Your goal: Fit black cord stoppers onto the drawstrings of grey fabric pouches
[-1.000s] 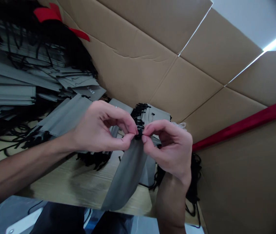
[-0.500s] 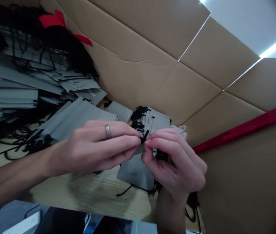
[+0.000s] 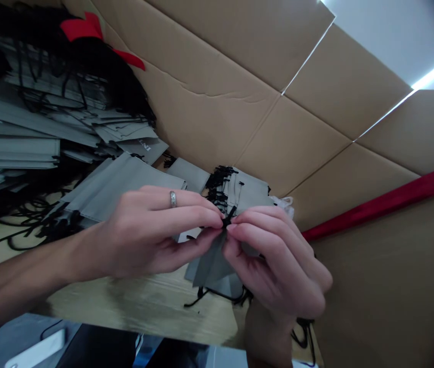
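My left hand (image 3: 155,232), with a ring on one finger, pinches a short black cord (image 3: 232,211). From the other side, the fingertips of my right hand (image 3: 282,260) close on the same cord, almost touching the left ones. Below the pinch hangs a grey drawstring pouch (image 3: 211,268), partly hidden by my fingers. Just behind the hands lies a stack of grey pouches (image 3: 254,186) with black cord ends. Another bundle of grey pouches (image 3: 125,179) rests beyond my left hand.
A tall pile of grey pouches (image 3: 14,122) with black cords fills the left side. Cardboard walls (image 3: 217,66) rise behind and to the right. A red band (image 3: 385,202) crosses the right wall. Near the pale board's (image 3: 144,312) front edge, a white flat object (image 3: 37,350) sits lower down.
My left thumb has dropped away from its fingers, and my right hand has shifted slightly right and down. More of the grey pouch now shows below the fingers.
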Demonstrator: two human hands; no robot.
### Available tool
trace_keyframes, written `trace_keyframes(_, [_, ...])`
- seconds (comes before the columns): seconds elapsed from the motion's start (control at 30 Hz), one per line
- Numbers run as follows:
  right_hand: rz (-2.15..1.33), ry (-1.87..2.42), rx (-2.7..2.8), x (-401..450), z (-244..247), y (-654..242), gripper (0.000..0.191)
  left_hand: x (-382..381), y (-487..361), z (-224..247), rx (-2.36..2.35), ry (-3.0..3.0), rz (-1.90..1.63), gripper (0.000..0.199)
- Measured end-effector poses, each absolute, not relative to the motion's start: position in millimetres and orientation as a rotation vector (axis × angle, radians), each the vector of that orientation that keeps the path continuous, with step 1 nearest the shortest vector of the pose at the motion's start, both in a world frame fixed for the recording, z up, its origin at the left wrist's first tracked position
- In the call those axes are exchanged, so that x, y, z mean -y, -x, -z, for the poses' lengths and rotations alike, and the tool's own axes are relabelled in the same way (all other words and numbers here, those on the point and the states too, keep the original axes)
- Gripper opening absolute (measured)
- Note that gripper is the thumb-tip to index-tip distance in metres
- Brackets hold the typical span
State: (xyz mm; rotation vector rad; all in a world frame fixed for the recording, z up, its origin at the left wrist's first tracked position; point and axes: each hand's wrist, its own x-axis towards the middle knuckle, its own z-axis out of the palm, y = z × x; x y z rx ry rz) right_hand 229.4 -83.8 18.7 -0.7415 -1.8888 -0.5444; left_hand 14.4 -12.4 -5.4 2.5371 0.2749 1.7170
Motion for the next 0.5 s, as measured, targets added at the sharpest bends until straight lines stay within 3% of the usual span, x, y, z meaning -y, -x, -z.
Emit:
trace_keyframes(0.2, [0.407, 0.740, 1.894, 83.6, -23.2, -230.8, 0.034, 6.0, -11.9, 2.8, -0.229, -2.541, -1.675, 0.009])
trace_keyframes(0.5, [0.415, 0.783, 1.864, 85.1, -21.2, -225.3, 0.027, 4.2, -9.5, 6.8, -0.208, -2.681, -1.687, 0.009])
